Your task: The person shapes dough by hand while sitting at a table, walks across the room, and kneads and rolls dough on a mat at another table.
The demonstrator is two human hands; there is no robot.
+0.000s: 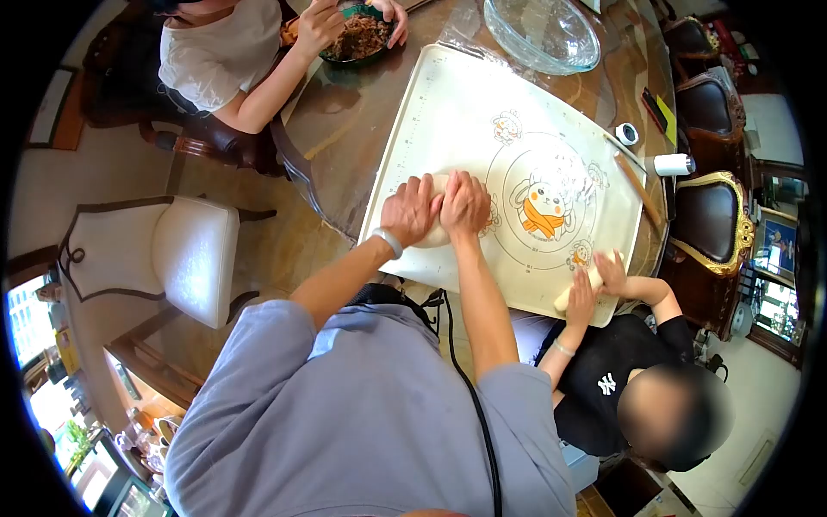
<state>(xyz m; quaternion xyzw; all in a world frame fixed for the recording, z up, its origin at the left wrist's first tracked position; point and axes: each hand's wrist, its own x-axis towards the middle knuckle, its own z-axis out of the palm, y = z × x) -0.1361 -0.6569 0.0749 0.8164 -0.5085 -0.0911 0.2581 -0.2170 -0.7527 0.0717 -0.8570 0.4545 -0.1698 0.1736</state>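
Observation:
A lump of pale dough (434, 236) lies on the left part of a white printed mat (448, 95), mostly covered by my hands. My left hand (412, 211), with a pale band at its wrist, presses on the dough with its fingers curled over it. Right beside it, my right hand (465, 205) is closed over the dough's other side, and the two hands touch. Circles and cartoon animals are printed on the mat to the right of my hands.
At the mat's lower right corner, another person's hands (598, 286) rest on a smaller dough roll (563, 301). A wooden rolling pin (638, 186) lies along the right edge. A glass bowl (543, 62) stands behind. Far left, someone holds a dark bowl of filling (360, 39).

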